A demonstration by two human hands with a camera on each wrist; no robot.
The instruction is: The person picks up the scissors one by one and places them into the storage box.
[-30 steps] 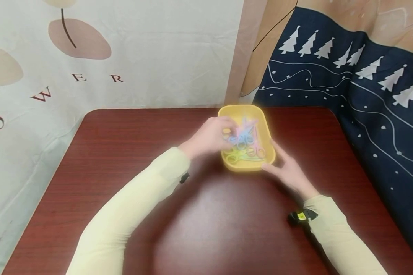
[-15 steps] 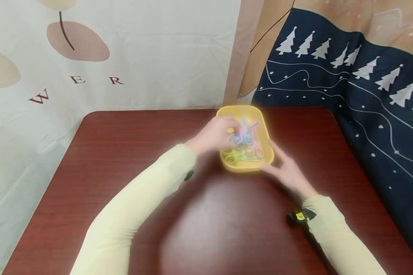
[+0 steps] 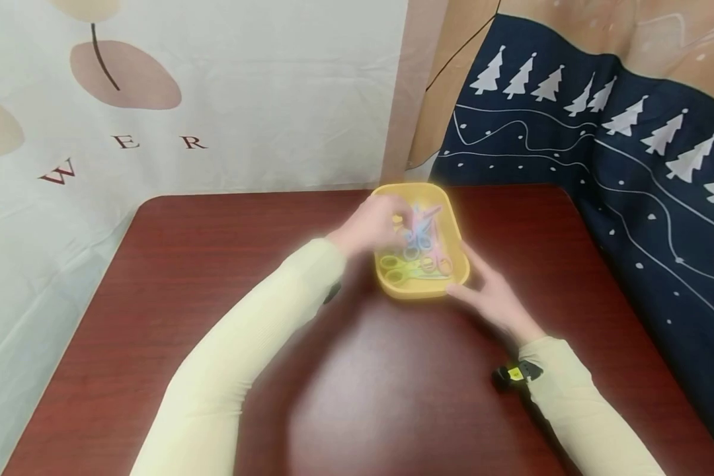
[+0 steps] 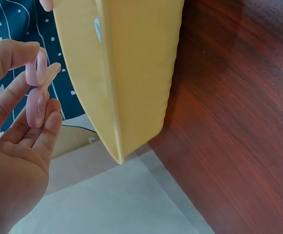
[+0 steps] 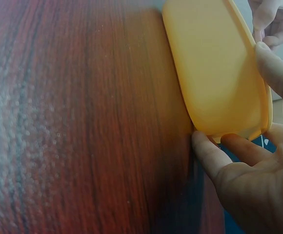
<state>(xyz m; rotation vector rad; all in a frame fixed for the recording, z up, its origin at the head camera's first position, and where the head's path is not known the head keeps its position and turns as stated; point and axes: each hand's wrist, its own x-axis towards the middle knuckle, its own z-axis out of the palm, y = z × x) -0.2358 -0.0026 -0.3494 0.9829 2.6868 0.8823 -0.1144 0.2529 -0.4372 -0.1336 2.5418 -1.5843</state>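
Observation:
My left hand is over the left side of a yellow plastic tub. Its thumb and fingers pinch pink scissors by the two handle loops, seen in the left wrist view. Other scissors lie in the tub: a blue pair, a pink pair and a yellow-green pair. My right hand holds the tub at its near right corner, the thumb at the rim on the near side and the fingers along the right wall. From the right wrist view, the tub hides its contents.
The tub stands near the back edge of a dark red-brown wooden table. Behind the table hangs a pale cloth with letters. At the right hangs a navy cloth with white trees.
My left hand has risen slightly and shifted a little right over the tub, uncovering more of the yellow-green scissors. My right hand stays at the tub's corner. The head view has turned slightly right.

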